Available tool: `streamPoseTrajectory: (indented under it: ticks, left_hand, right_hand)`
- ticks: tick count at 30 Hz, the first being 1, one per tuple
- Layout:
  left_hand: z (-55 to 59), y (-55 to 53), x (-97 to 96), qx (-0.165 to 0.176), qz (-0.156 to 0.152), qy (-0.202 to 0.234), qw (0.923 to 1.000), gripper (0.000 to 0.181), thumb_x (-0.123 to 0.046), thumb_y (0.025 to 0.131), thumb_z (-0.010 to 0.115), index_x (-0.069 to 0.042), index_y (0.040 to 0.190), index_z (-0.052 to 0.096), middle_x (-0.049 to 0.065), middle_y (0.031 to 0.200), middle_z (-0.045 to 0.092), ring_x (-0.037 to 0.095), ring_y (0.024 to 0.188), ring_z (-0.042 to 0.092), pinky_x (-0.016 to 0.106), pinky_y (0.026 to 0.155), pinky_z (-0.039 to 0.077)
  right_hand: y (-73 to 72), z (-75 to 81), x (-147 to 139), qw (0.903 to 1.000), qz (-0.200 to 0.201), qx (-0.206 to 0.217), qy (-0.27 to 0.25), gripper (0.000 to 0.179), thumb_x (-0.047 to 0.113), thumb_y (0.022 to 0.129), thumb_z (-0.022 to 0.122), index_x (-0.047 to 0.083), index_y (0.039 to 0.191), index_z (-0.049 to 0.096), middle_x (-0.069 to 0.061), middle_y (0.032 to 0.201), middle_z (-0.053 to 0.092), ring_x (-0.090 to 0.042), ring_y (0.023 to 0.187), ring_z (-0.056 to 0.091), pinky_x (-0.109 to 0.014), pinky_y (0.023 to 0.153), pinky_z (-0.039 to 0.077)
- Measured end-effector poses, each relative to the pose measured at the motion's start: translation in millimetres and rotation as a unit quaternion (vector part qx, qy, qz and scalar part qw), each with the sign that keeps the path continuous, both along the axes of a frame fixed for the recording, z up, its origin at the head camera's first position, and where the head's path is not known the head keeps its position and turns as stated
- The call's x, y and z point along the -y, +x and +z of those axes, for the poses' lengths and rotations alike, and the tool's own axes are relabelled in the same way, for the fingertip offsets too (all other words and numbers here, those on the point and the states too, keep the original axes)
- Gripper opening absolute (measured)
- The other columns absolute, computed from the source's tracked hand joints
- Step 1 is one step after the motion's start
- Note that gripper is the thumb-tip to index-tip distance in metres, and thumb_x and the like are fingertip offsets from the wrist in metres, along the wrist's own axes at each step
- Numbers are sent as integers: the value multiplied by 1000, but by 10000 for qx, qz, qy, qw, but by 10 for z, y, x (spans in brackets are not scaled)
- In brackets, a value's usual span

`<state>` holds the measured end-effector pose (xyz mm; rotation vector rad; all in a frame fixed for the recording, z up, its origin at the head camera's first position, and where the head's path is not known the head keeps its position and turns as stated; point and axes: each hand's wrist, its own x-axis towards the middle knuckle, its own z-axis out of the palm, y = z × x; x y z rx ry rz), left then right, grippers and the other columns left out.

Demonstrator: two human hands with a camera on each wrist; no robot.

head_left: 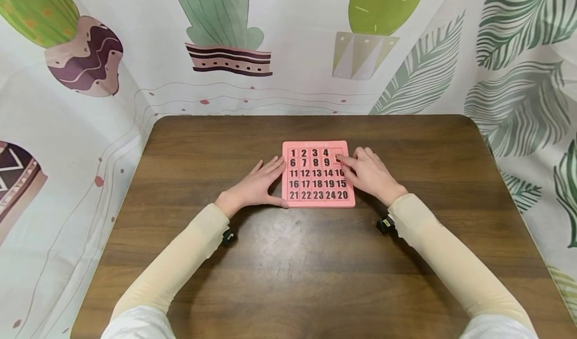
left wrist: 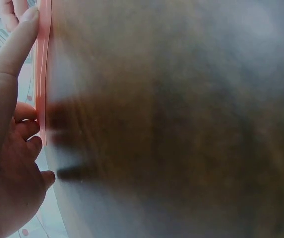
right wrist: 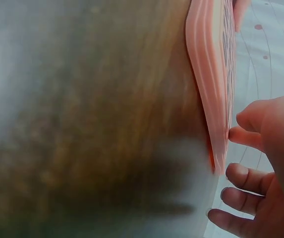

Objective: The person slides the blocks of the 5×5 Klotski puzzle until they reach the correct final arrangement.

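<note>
A pink sliding number puzzle (head_left: 318,203) lies flat on the table, its black-numbered tiles set in rows. In the right column, the tile marked 5 (head_left: 336,160) sits just below a bare slot in the top right corner. My right hand (head_left: 370,175) reaches in from the right, its extended index fingertip touching that tile and partly covering it. In the right wrist view, the other fingers (right wrist: 246,201) are loosely bent beside the puzzle's edge. My left hand (head_left: 253,185) rests along the left edge with fingers extended, its thumb (left wrist: 14,47) at the lower left corner.
The brown wooden table (head_left: 288,284) has rounded far corners. A white cloth (head_left: 297,96) printed with cacti and leaves hangs behind it and at both sides. Small black devices (head_left: 229,237) are worn under both wrists.
</note>
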<state>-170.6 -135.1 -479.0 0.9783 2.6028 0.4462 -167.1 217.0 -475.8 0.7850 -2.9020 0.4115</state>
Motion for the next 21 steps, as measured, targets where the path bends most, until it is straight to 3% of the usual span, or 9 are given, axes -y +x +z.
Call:
streamPoseTrajectory:
  ticks: [21]
  left_hand:
    - [5,2,6,18,-10,81,10000,121,-66,82,79,-4,166,16,13,174,9,27,162,3,54,129,2]
  right_hand:
    - [-145,13,53,9988,-252,397,114,43,24,105,59,8,144,64,-15,88,49,-32,84,42,-41,72,36]
